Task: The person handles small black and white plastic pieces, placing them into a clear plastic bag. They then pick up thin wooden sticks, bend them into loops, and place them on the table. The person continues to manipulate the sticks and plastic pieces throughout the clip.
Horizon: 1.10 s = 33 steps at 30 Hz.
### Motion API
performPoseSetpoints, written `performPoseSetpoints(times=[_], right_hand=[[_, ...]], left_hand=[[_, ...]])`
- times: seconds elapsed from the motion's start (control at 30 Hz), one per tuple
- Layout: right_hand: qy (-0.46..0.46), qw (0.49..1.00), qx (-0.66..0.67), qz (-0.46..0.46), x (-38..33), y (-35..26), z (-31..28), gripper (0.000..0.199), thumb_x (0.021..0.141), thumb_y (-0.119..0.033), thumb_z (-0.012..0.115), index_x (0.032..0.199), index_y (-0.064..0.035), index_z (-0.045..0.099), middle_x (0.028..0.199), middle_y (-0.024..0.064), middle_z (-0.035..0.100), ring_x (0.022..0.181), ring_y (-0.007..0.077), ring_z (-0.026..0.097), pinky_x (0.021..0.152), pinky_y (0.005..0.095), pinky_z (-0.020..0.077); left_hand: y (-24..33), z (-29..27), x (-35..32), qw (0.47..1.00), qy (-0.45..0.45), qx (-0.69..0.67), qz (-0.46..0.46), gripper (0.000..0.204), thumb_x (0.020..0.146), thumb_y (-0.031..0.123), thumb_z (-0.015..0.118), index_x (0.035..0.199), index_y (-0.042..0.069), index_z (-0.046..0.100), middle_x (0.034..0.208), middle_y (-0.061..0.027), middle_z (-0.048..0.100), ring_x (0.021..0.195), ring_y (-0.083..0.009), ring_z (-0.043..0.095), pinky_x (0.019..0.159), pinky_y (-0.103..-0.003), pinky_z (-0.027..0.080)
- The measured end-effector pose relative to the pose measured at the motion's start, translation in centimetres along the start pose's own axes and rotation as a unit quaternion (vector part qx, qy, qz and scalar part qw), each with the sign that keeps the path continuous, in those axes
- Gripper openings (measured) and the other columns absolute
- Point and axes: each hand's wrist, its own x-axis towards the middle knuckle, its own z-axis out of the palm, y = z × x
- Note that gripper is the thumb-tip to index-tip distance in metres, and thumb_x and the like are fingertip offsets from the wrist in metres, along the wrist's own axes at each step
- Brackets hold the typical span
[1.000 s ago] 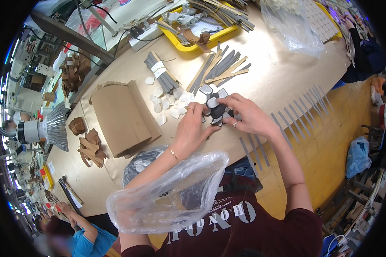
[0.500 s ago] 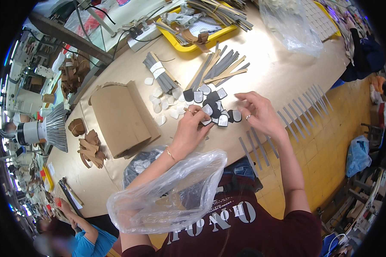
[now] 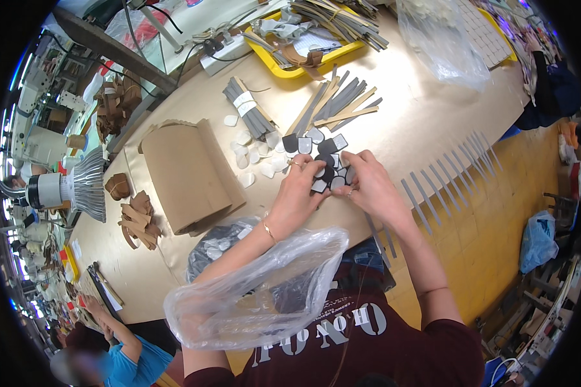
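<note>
A loose pile of small black patches with whitish faces and rounded ends (image 3: 329,147) lies on the paper-covered table. My left hand (image 3: 297,195) is at the pile's left side, fingers bent and thumb against some patches. From the right, my right hand (image 3: 376,192) closes on the pile's edge, index finger and thumb curled round several patches. The fingers partly hide which pieces they touch. Scattered white rounded pieces (image 3: 263,153) lie just left of the pile. A clear plastic bag (image 3: 252,309) hangs around my left forearm.
Behind the pile lie a banded bundle of grey strips (image 3: 246,106) and loose grey and tan strips (image 3: 342,103). A yellow tray (image 3: 284,69) stands farther back. A brown paper roll (image 3: 184,180) lies left; grey strips (image 3: 442,184) line the right table edge. A lamp (image 3: 77,187) stands far left.
My right hand has moved left from beside the pile onto its right edge, its fingers curling in. My left hand has stayed at the pile. The view has shifted slightly.
</note>
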Motion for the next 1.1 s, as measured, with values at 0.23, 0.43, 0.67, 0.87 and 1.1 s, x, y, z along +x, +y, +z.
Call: performPoseSetpoints(times=[0.23,0.43,0.67,0.87,1.1], right_hand=[[-0.015,1.0,0.019,-0.015,0.5,0.4,0.2,0.056,0.072,-0.009,0.082,0.121,0.0031,0.058,0.108,0.0145,0.057,0.083,0.0214,0.062,0.075,0.0331,0.0526],[0.032,0.992,0.1,-0.072,0.6,0.4,1.2,0.044,0.077,-0.001,0.076,0.117,0.0038,0.059,0.11,0.0129,0.056,0.088,0.0184,0.064,0.07,0.0282,0.0551],[0.05,0.97,0.227,-0.064,0.9,-0.1,0.8,0.035,0.082,0.003,0.07,0.116,0.002,0.061,0.107,0.0115,0.06,0.092,0.0194,0.066,0.072,0.0289,0.0573],[0.071,0.975,0.178,-0.11,0.1,-0.3,-0.1,0.027,0.083,0.006,0.064,0.108,-0.0025,0.068,0.106,0.0101,0.06,0.093,0.0207,0.066,0.075,0.0302,0.0568],[0.082,0.969,0.083,-0.218,-1.3,-1.2,-0.5,0.034,0.08,0.01,0.061,0.106,-0.0074,0.072,0.112,0.0101,0.057,0.097,0.0245,0.065,0.082,0.0333,0.0548]], left_hand=[[0.5,0.0,-0.6,1.0,-0.002,-0.02,-0.014,0.058,0.077,-0.003,0.072,0.13,0.001,0.049,0.129,-0.0201,0.041,0.096,-0.0361,0.06,0.082,-0.041,0.052],[0.2,-0.1,-0.5,0.999,0.033,0.004,0.033,0.049,0.079,-0.007,0.064,0.126,-0.001,0.052,0.121,-0.0182,0.046,0.098,-0.0292,0.058,0.079,-0.036,0.051],[-0.6,0.2,-0.4,0.962,0.001,-0.247,-0.12,0.027,0.092,-0.003,0.052,0.12,-0.003,0.054,0.112,-0.013,0.056,0.085,-0.0188,0.065,0.077,-0.029,0.053],[-0.4,0.1,-0.3,0.897,-0.09,-0.408,-0.144,0.031,0.097,0.004,0.042,0.127,-0.001,0.048,0.103,-0.0094,0.062,0.087,-0.0131,0.065,0.081,-0.028,0.053],[0.9,-0.5,0.2,0.722,-0.127,-0.658,-0.17,0.054,0.099,0.042,0.034,0.135,0.003,0.043,0.121,-0.0133,0.055,0.108,-0.025,0.059,0.097,-0.039,0.047]])
